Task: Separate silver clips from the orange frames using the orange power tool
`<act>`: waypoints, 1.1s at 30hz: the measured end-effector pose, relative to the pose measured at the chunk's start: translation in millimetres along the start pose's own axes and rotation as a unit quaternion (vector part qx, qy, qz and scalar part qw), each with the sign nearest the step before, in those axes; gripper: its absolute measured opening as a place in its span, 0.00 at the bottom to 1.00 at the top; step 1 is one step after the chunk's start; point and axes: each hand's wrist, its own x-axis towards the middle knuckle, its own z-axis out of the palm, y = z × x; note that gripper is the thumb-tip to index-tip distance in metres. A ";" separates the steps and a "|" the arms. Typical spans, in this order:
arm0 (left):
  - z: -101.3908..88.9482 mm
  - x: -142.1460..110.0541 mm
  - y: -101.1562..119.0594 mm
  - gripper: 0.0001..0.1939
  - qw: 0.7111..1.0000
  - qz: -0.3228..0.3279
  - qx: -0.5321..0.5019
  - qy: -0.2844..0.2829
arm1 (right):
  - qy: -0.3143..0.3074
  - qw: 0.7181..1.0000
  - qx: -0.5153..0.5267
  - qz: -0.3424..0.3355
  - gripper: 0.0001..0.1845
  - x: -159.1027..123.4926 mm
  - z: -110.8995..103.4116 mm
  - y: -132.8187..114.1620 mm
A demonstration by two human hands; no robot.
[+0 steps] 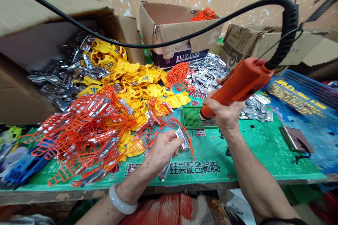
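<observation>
I'm watching the silver piece [183, 136] lying lower left of the right hand [227, 114] in my view; the left hand [166, 144] is nearest, pinching it between thumb and fingers. Its long axis is slanting upper left to lower right. The right hand is grasping the orange power screwdriver [239, 83], which is running down-left, tip pointing at the green tray [189, 116]; I'm not making out contact.

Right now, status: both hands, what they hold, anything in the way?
Left hand: grip closed on silver metal piece. Right hand: grip closed around orange tool, angled down to green tray. Black cable crosses view above hands, touching neither.
</observation>
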 end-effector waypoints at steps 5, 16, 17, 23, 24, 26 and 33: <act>0.3 2.0 -0.5 0.08 1.000 0.018 0.002 0.005 | 0.001 1.000 0.020 -0.002 0.10 0.7 2.4 -3.7; 10.2 0.1 -0.2 0.32 0.993 0.061 -0.048 0.089 | 0.006 0.998 0.055 -0.025 0.18 0.9 -0.2 -40.1; 10.0 -0.3 -0.7 0.33 0.992 0.063 -0.050 0.092 | 0.012 0.999 0.040 -0.025 0.18 1.0 -0.1 -36.6; 7.7 -4.0 3.5 0.34 0.993 0.077 -0.040 0.085 | 0.049 0.999 -0.001 -0.004 0.15 0.9 -0.5 -9.9; 7.5 -4.2 4.0 0.34 0.993 0.079 -0.040 0.081 | 0.049 0.999 -0.001 -0.003 0.15 0.9 -0.7 -8.1; 7.3 -4.0 4.3 0.35 0.993 0.080 -0.042 0.069 | 0.043 0.999 0.001 -0.003 0.13 0.8 -0.7 -7.0; 5.8 -2.9 6.2 0.34 0.995 0.063 -0.027 0.065 | 0.024 1.000 -0.011 0.009 0.10 -0.8 0.5 -6.5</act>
